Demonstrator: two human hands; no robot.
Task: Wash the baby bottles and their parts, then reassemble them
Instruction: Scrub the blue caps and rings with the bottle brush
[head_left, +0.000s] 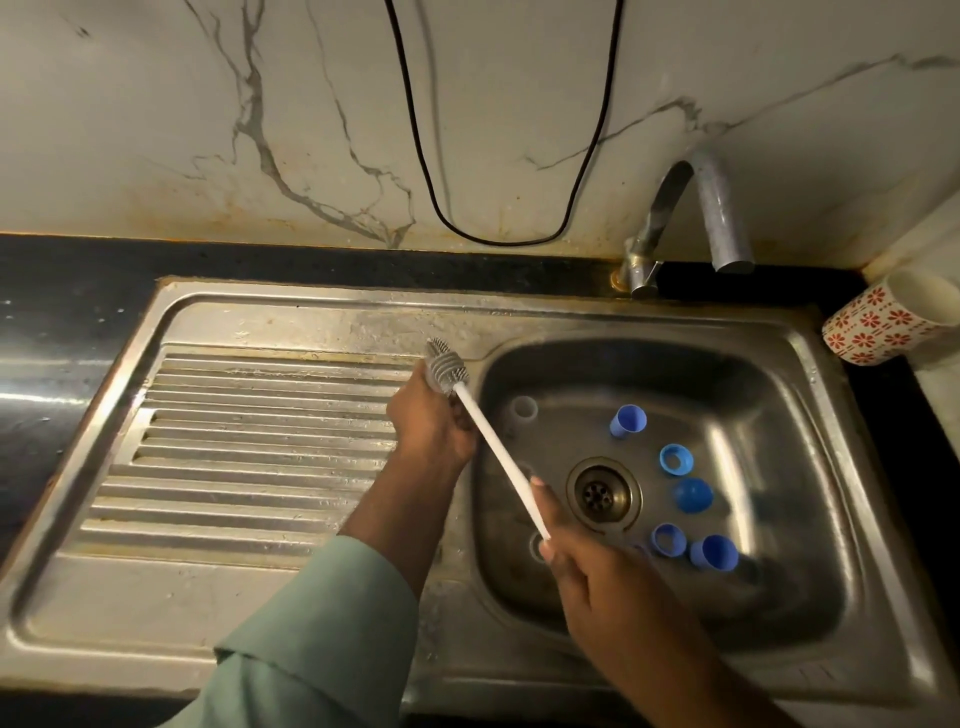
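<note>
A bottle brush with a white handle and a grey bristle head slants across the left rim of the steel sink. My left hand is curled round the lower part of the bristle head, over the sink's left edge. My right hand grips the near end of the handle above the basin. In the basin lie several blue bottle parts: a cap, a ring, a domed cap, another ring and another cap. A clear bottle lies at the basin's left side.
The drain sits mid-basin. A ribbed drainboard spreads to the left. The tap stands behind the basin; no water shows. A red-flowered mug lies on the right counter. A black cable hangs on the marble wall.
</note>
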